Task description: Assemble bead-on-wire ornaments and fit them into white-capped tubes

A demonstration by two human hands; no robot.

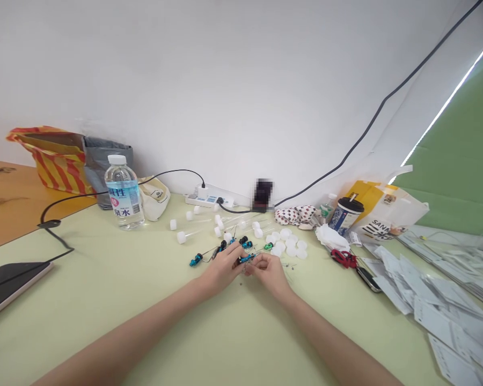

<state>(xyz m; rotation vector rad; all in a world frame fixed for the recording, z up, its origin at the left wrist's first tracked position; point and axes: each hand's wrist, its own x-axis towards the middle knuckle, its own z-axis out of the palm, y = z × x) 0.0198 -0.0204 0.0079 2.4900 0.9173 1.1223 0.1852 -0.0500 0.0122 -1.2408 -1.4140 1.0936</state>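
Fingers (235,252) of our left hand (221,271) seem closed around a small blue-and-black tool (248,258), which sits between both hands; those of our right hand (272,271) are pinched together beside it, though we cannot tell what they grip. We'd do best to hold the left side steady, work the right lightly, and avoid nudging the white discs (291,244) just beyond our right fingers.

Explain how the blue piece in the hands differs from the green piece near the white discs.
The blue piece is held in the left hand; the green piece lies untouched on the table. The blue piece is nearer the camera; the green piece is farther. Both look small and bright.
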